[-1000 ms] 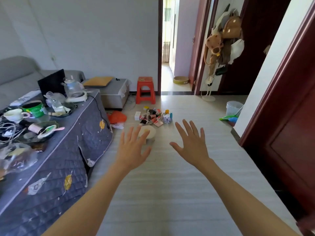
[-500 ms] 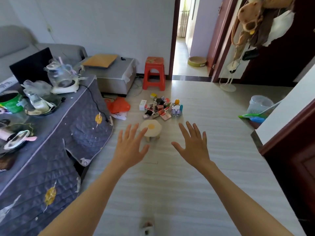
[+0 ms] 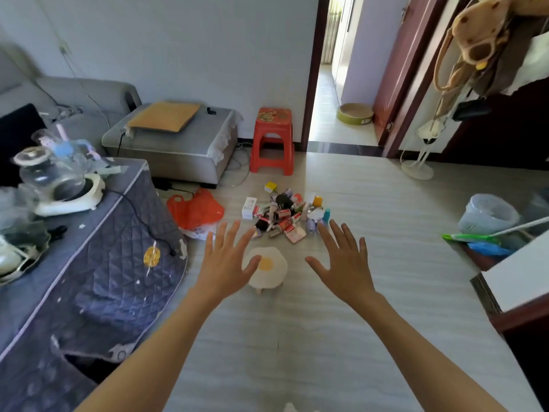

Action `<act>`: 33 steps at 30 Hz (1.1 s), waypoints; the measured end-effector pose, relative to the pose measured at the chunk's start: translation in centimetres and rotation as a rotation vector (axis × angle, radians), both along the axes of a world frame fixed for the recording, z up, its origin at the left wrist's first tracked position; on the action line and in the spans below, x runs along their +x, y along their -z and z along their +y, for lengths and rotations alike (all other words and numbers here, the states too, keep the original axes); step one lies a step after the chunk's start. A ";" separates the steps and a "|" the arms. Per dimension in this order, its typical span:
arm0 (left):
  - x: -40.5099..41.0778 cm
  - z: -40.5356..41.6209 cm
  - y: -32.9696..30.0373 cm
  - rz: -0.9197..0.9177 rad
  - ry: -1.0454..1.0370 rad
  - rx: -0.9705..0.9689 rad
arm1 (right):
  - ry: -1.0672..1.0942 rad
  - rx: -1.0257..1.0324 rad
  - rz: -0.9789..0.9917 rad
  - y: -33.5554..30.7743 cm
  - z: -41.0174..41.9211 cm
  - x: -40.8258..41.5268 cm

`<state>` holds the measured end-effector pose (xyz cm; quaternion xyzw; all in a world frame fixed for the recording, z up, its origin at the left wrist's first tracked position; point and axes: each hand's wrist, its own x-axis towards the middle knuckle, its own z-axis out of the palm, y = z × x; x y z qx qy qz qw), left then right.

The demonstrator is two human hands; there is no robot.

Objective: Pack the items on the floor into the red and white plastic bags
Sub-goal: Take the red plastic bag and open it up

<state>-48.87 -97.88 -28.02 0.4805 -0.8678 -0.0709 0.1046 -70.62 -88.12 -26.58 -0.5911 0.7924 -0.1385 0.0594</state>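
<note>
Beyond both outstretched hands the pale floor (image 3: 371,221) carries everything to be packed. The red plastic bag (image 3: 194,211) lies crumpled ahead and to the outside of the left hand (image 3: 224,263), with what may be the white bag (image 3: 197,232) under its near edge. The heap of small items (image 3: 282,215) sits just past the fingertips, between the left hand and the right hand (image 3: 344,267). Both hands are spread flat and empty. Packing looks not yet begun; next, reach in and take up a bag.

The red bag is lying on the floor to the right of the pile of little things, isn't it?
Not quite. The head view shows the red bag lying on the floor to the left of the pile, beside the covered table, not to the right.
</note>
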 end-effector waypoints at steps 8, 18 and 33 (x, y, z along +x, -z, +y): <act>-4.4 -14.7 2.5 -0.016 -0.061 0.068 | -0.057 0.018 -0.009 2.6 -17.5 -5.3; -8.1 -35.6 1.3 -0.036 -0.213 0.126 | -0.142 0.034 -0.085 3.8 -40.2 -9.5; -6.2 -65.7 6.3 -0.096 -0.121 0.267 | 0.000 0.127 -0.172 8.7 -68.7 -7.6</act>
